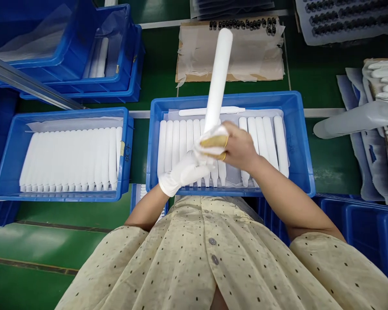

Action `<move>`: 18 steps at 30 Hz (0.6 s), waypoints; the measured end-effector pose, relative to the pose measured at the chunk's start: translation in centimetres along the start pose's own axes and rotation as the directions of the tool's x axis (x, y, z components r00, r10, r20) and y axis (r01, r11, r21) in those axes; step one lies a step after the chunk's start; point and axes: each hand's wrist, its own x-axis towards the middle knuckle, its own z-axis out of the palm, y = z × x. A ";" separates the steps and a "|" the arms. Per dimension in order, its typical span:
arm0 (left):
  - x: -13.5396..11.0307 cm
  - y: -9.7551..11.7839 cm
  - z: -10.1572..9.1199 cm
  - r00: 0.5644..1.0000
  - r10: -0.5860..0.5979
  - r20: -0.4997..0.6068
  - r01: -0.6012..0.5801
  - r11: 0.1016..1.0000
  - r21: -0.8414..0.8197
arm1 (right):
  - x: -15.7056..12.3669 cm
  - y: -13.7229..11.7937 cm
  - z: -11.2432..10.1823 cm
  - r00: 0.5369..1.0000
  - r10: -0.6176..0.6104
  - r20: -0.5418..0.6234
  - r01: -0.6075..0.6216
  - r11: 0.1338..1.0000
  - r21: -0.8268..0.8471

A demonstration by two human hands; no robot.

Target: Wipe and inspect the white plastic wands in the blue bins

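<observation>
A long white plastic tube [218, 77] stands almost upright above the middle blue bin [299, 142]. My left hand [184, 172], in a white glove, is closed round the tube's lower end. My right hand [237, 146], bare with yellow finger cots, is also closed on that lower end, pressing what looks like a white cloth against it. Under both hands the bin holds a row of similar white tubes [176, 142], with one more white tube lying crosswise at the back [210, 111].
A second blue bin [6, 146] at left is full of white tubes. Stacked blue bins [116, 64] stand at the back left. Cardboard with cloth and small black parts [242, 23] lies behind. Trays and white parts [383, 82] sit at right.
</observation>
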 end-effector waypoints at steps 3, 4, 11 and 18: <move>-0.5 0.3 -0.2 0.992 0.016 0.127 -0.025 0.997 0.068 | 0.9 1.1 -0.5 0.973 0.157 -0.170 -0.171 0.982 -0.075; -0.6 0.2 -0.2 0.991 0.014 0.135 -0.028 0.994 0.104 | 1.0 1.0 -0.4 0.965 0.162 -0.206 -0.183 0.979 -0.088; -1.0 -2.1 0.6 0.995 0.091 -0.047 -0.053 0.854 0.517 | -0.7 -1.7 0.9 0.998 -0.026 -0.058 0.014 0.980 -0.196; -1.9 -1.4 1.1 0.988 0.128 0.092 -0.156 0.718 0.678 | 5.1 4.2 -3.9 0.843 0.261 -0.471 -0.383 0.906 -0.182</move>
